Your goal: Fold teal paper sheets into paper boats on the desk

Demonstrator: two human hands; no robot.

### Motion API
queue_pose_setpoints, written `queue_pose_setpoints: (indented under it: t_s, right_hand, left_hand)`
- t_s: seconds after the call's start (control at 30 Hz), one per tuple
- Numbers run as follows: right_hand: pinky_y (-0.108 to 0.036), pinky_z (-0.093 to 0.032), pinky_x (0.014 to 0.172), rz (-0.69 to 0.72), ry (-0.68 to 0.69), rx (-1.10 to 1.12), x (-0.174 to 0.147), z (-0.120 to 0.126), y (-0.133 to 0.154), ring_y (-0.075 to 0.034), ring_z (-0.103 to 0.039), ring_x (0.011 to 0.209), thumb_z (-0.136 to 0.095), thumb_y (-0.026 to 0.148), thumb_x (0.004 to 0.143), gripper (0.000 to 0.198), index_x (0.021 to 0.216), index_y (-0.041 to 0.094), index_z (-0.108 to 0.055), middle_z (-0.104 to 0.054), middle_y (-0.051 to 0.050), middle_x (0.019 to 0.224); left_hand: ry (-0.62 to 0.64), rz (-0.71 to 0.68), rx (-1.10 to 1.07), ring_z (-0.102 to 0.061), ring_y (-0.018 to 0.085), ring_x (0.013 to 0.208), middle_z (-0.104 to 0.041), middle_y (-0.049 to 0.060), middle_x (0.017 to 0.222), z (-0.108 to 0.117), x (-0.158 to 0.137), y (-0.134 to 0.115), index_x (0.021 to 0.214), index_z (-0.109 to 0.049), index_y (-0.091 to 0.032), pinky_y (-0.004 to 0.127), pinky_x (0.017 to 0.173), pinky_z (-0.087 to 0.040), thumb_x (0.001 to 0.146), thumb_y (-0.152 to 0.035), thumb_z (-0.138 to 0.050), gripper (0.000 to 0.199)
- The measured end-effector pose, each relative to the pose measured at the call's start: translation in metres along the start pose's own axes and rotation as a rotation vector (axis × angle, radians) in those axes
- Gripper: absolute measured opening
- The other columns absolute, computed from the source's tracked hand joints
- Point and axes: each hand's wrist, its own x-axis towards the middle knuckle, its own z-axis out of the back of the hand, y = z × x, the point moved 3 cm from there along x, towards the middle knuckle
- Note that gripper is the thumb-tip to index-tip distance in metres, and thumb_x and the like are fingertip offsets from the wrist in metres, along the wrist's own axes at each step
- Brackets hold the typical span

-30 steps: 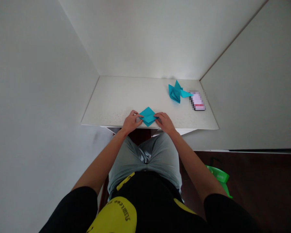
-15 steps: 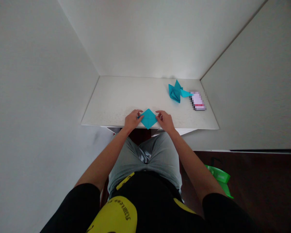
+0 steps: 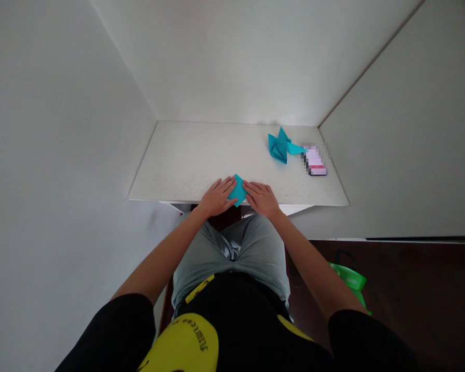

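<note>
A folded piece of blue paper (image 3: 237, 191) lies diamond-wise at the front edge of the white table (image 3: 194, 150). My left hand (image 3: 218, 196) is flat on its left side, fingers stretched out and covering that corner. On the opposite side, my right hand (image 3: 260, 197) presses down with straight fingers over the right corner. Between the two hands the paper's middle strip shows. Neither hand grips it. Farther back to the right sits a blue origami figure (image 3: 279, 147) with pointed flaps.
Beside the origami figure lies a phone-like object (image 3: 315, 161), blurred by pixelation, with a pointed blue flap reaching to it. White walls enclose the table at the back and both sides. A green plastic item (image 3: 349, 279) stands on the dark floor at the lower right.
Both hands have gone from pinching the paper's side corners to lying flat over them, closer together. The paper stays in about the same place. The origami figure has not moved.
</note>
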Motion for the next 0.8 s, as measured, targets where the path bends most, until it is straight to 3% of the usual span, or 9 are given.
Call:
queue_pose_setpoints:
  t_s: [0.1, 0.17, 0.37, 0.47, 0.6, 0.7, 0.8]
  right_hand:
    - [-0.05, -0.04, 0.117, 0.052, 0.009, 0.004, -0.013, 0.002, 0.003, -0.032, -0.051, 0.15, -0.055, 0.044, 0.11, 0.058, 0.165, 0.026, -0.049, -0.054, -0.008, 0.166]
    - [-0.05, -0.039, 0.118, 0.077, 0.015, 0.016, -0.021, 0.002, 0.004, -0.033, -0.051, 0.151, -0.061, 0.048, 0.107, 0.064, 0.166, 0.027, -0.048, -0.053, -0.008, 0.167]
    - [-0.052, -0.043, 0.113, 0.035, -0.008, 0.076, -0.032, -0.002, 0.002, -0.032, -0.056, 0.144, -0.066, 0.028, 0.103, 0.055, 0.158, 0.032, -0.059, -0.063, -0.004, 0.159]
    - [-0.052, -0.044, 0.111, -0.01, -0.034, 0.148, -0.028, 0.002, 0.001, -0.032, -0.061, 0.137, -0.064, 0.021, 0.101, 0.044, 0.144, 0.032, -0.071, -0.073, -0.004, 0.147]
    - [-0.049, -0.048, 0.105, -0.092, -0.118, 0.337, -0.015, 0.017, -0.002, -0.029, -0.071, 0.117, -0.06, 0.025, 0.104, 0.028, 0.123, 0.029, -0.08, -0.082, -0.006, 0.122]
    - [-0.043, -0.054, 0.091, -0.218, -0.211, 0.567, -0.001, 0.028, -0.008, -0.026, -0.073, 0.095, -0.061, 0.045, 0.106, 0.027, 0.112, 0.026, -0.079, -0.081, -0.006, 0.102]
    - [-0.036, -0.056, 0.074, -0.346, -0.28, 0.813, 0.013, 0.029, -0.016, -0.02, -0.068, 0.074, -0.066, 0.062, 0.1, 0.04, 0.114, 0.026, -0.072, -0.076, -0.001, 0.087]
  left_hand:
    - [-0.005, -0.028, 0.005, -0.029, 0.032, 0.167, -0.033, 0.018, 0.177, -0.001, -0.015, -0.003, 0.172, -0.032, -0.012, 0.052, 0.137, -0.02, 0.105, -0.056, -0.056, 0.084]
    - [-0.019, -0.045, -0.007, -0.032, 0.032, 0.166, -0.036, 0.018, 0.176, -0.002, -0.024, -0.004, 0.171, -0.035, -0.013, 0.053, 0.137, -0.02, 0.105, -0.056, -0.058, 0.083]
    - [-0.042, -0.069, -0.064, -0.041, 0.033, 0.161, -0.05, 0.014, 0.169, -0.004, -0.036, -0.005, 0.161, -0.053, -0.022, 0.06, 0.135, -0.026, 0.101, -0.037, -0.068, 0.064]
    - [-0.072, -0.043, -0.142, -0.055, 0.03, 0.151, -0.064, 0.011, 0.156, 0.001, -0.034, -0.004, 0.148, -0.066, -0.024, 0.058, 0.131, -0.034, 0.1, -0.023, -0.066, 0.049]
    - [-0.247, 0.151, -0.4, -0.076, 0.023, 0.109, -0.08, 0.009, 0.121, 0.016, -0.023, 0.003, 0.133, -0.072, -0.023, 0.042, 0.102, -0.059, 0.099, -0.022, -0.066, 0.035]
    - [-0.383, 0.308, -0.638, -0.073, 0.017, 0.083, -0.079, 0.005, 0.101, 0.024, -0.009, 0.01, 0.122, -0.073, -0.021, 0.031, 0.08, -0.06, 0.1, -0.036, -0.07, 0.027]
    - [-0.456, 0.379, -0.799, -0.071, 0.015, 0.08, -0.077, 0.004, 0.098, 0.024, 0.007, 0.019, 0.113, -0.072, -0.02, 0.028, 0.075, -0.058, 0.097, -0.044, -0.073, 0.028]
